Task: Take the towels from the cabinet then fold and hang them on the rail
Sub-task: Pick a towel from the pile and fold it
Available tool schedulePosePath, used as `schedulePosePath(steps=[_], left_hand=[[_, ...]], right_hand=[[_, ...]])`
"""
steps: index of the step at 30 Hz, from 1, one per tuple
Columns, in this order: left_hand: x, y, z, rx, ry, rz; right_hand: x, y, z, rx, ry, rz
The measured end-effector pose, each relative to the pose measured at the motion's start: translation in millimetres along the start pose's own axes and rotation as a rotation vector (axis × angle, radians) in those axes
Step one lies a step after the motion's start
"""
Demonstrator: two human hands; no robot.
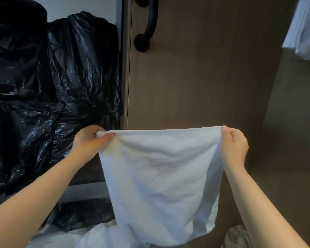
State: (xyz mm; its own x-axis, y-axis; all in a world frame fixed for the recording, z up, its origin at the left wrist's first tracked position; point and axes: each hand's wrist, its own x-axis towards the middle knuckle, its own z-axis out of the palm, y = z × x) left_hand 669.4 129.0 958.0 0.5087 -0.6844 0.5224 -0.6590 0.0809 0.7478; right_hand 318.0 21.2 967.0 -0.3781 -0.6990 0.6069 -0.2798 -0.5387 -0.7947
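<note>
A white towel (161,179) hangs spread out in front of me, stretched by its top edge. My left hand (89,140) pinches the towel's top left corner. Its top right corner is pinched by my right hand (234,144). The towel's lower edge droops near the bottom of the view, over more white cloth (97,237). Behind the towel stands a brown cabinet door (200,68) with a black handle (147,24). The rail is not in view.
Black plastic bags (48,86) fill the open cabinet space at the left, down to a shelf (86,188). More black plastic (84,213) lies below it. White fabric (306,27) hangs at the top right. A grey-green cloth (238,237) shows at the bottom right.
</note>
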Motion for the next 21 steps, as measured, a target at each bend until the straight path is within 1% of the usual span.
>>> schedulePosePath(steps=[2, 3, 4, 6, 8, 10, 11, 13, 14, 16, 18, 21], left_hand=[[-2, 1, -1, -0.210, -0.061, -0.103], [-5, 1, 1, -0.294, -0.061, -0.135], [-8, 1, 3, -0.325, -0.035, -0.142], [-13, 4, 7, -0.292, 0.068, -0.119], [-17, 10, 6, -0.388, 0.134, -0.113], [-19, 14, 1, -0.526, 0.127, -0.137], [-19, 14, -2, -0.548, 0.112, -0.144], [-19, 10, -4, -0.501, 0.071, -0.136], [-19, 5, -2, -0.439, 0.061, -0.129], [-24, -11, 8, -0.235, 0.044, -0.113], [-35, -34, 24, -0.057, 0.010, -0.099], [-63, -75, 49, 0.050, -0.050, -0.163]], right_hand=[[-2, -1, -2, -0.012, 0.002, -0.018], [-3, -2, -3, -0.011, 0.003, -0.025], [-5, -3, -3, -0.008, 0.006, -0.035], [-10, -8, -5, 0.006, 0.011, -0.064], [-15, -12, -11, 0.044, 0.024, -0.086], [-18, -14, -19, 0.093, 0.032, -0.085], [-18, -14, -23, 0.111, 0.029, -0.083], [-19, -8, -30, 0.134, 0.020, -0.081], [-19, -3, -30, 0.127, 0.014, -0.073], [-24, 15, -28, 0.065, -0.016, -0.029], [-36, 38, -23, -0.016, -0.093, 0.067], [-69, 85, -17, -0.128, -0.225, 0.194]])
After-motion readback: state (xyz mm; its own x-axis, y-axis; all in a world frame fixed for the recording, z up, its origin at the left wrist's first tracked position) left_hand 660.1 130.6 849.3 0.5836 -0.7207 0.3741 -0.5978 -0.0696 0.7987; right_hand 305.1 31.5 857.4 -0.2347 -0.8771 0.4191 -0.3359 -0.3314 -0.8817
